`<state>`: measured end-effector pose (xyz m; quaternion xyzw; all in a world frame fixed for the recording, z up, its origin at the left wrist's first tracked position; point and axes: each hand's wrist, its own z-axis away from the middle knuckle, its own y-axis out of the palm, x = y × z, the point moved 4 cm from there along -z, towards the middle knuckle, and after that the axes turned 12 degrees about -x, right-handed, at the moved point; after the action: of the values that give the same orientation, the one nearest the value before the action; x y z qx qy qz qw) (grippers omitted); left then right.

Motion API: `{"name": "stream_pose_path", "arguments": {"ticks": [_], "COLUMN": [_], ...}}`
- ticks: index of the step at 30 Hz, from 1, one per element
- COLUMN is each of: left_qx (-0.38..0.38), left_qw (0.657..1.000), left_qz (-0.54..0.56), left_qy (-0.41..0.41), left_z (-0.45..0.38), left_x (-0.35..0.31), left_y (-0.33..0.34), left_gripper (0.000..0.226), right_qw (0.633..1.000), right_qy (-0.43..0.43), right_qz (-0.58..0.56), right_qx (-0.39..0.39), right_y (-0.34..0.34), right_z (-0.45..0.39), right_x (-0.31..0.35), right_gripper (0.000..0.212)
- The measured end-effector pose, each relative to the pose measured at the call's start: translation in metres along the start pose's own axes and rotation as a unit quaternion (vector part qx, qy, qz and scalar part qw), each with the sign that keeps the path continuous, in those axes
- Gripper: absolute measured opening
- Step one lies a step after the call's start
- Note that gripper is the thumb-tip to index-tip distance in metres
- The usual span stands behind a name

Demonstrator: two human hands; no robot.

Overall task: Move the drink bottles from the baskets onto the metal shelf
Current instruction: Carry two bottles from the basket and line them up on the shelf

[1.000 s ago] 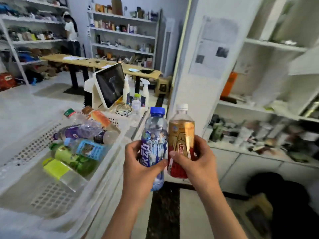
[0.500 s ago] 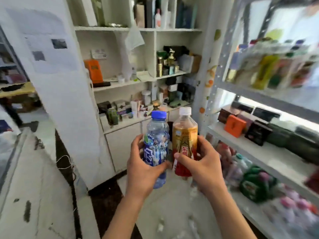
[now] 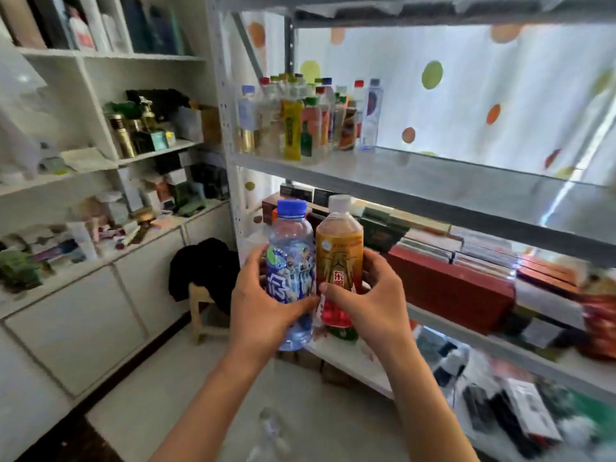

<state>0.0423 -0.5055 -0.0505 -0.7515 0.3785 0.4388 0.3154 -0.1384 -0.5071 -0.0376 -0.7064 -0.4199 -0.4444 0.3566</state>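
While both bottles are carried upright and touching side by side, the step in hand looks like the lift onto the grey metal shelf, and it would go best if they are raised together, kept vertical, and set down one at a time so neither tips the row already standing there. Going from the left: the left hand is wrapped round the clear plastic bottle with the blue cap and blue printed label, thumb across its front; just to its right, the right hand is curled round the amber drink bottle with the white cap and gold-and-red label, thumb on the label. Above the hands and slightly left stands the cluster of shelved drink bottles; the bare stretch of that shelf lies above and to the right of the right hand, which seems the easier landing spot.
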Motion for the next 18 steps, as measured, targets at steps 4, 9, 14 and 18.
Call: {"name": "stream_pose_path", "arguments": {"ticks": [4,9,14,18], "left_qx": [0.046,0.100,0.102,0.104], "left_qw": [0.999,0.993,0.991,0.989], "left_qz": [0.019,0.046,0.080,0.102], "left_qy": [0.011,0.030,0.040,0.038], "left_z": [-0.014,-0.053,-0.095,-0.130], "left_x": [-0.008,-0.004,-0.002,0.002], "left_y": [0.037,0.070,0.095,0.111], "left_gripper": [0.102,0.106,0.101,0.098], "right_qw": [0.999,0.997,0.995,0.992], "right_qy": [-0.003,0.006,-0.013,-0.023], "right_qz": [0.023,0.037,0.055,0.055], "right_qx": [-0.030,-0.061,-0.088,-0.107], "right_y": [-0.024,-0.025,-0.006,0.009], "right_z": [-0.022,-0.056,-0.096,-0.130], "right_x": [-0.002,-0.010,-0.011,-0.010], "right_gripper": [0.058,0.056,0.057,0.061]}}
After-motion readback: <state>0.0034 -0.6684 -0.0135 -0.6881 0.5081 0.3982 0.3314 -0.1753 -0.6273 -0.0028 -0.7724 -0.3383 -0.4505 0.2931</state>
